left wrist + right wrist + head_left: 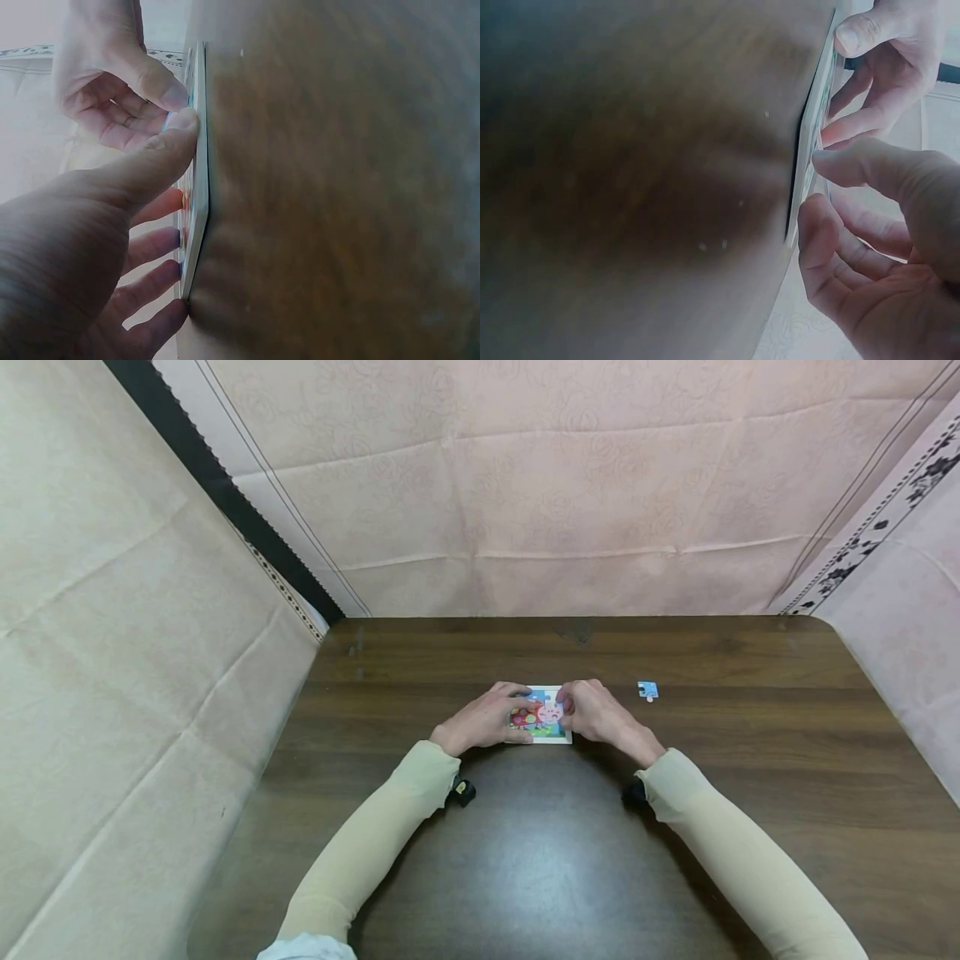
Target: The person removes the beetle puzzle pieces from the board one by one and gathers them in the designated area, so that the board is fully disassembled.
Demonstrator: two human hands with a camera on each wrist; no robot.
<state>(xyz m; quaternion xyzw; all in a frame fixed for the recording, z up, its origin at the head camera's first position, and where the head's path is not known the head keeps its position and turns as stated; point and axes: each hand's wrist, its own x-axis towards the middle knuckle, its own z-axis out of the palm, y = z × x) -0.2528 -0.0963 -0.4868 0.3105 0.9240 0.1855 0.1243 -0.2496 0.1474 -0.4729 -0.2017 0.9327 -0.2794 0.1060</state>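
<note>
A small picture puzzle point(550, 713) in a white-edged board lies on the table, showing a pink cartoon pig and a red-and-green shape on blue. My left hand point(491, 717) rests across its left part, fingers spread and thumb point(161, 157) at the near edge. At the right side my right hand point(597, 712) pinches a small blue puzzle piece point(171, 118) between thumb and fingertips, close over the board; the fingers hide most of it. Seen from the right wrist, that thumb point(847, 166) is beside the board's edge point(804, 161).
One loose blue puzzle piece point(647, 690) lies on the brown wooden table point(450, 652), right of the board. Pale patterned cloth point(525, 510) hangs behind the table and at both sides. Dark wrist devices point(462, 791) sit under both forearms.
</note>
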